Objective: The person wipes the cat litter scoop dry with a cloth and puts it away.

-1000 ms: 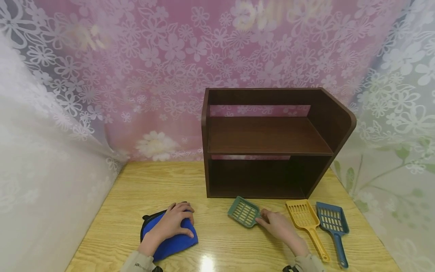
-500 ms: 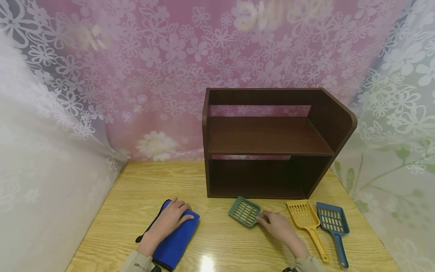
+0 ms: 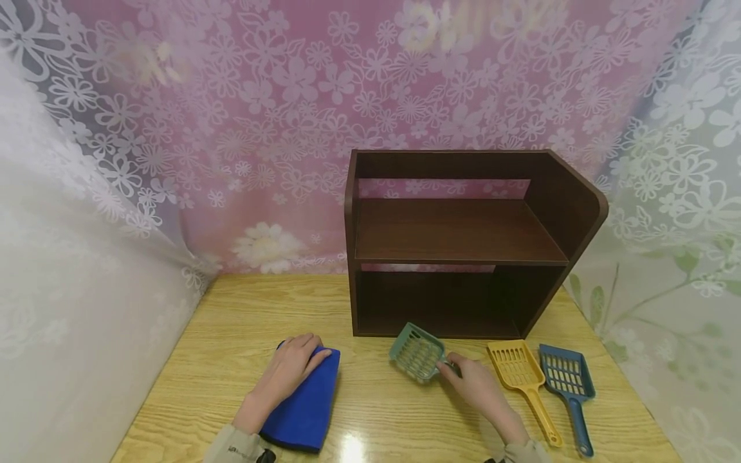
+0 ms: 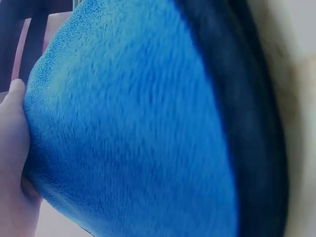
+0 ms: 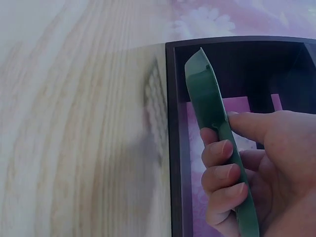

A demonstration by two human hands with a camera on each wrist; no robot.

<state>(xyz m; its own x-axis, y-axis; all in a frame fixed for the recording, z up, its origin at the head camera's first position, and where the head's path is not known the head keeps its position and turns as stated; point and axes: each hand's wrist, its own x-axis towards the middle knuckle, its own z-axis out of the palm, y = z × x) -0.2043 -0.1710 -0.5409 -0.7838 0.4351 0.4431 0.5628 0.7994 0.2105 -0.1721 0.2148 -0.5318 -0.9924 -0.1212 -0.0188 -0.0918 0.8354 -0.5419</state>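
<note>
A blue cloth with dark edging (image 3: 307, 405) lies folded at the table's left front, held by my left hand (image 3: 289, 370). In the left wrist view the fuzzy cloth (image 4: 133, 118) fills most of the picture; the hand (image 4: 12, 153) shows at the left edge with the cloth in its grip, and most fingers are hidden. My right hand (image 3: 477, 386) grips the handle of a green slotted litter scoop (image 3: 418, 350), its head tilted just above the table before the shelf. In the right wrist view, fingers and thumb wrap the scoop's handle (image 5: 242, 197).
A dark brown two-tier shelf (image 3: 460, 262) stands at the back. Right of my right hand lie a yellow litter scoop (image 3: 523, 376) and a blue litter scoop (image 3: 570, 379), handles toward me. Floral curtains (image 3: 260, 161) enclose the wooden table (image 3: 278, 302).
The cloth has turned and been folded into a narrower, straighter shape under my left hand. The green scoop's head has risen and tilted up off the table in my right hand.
</note>
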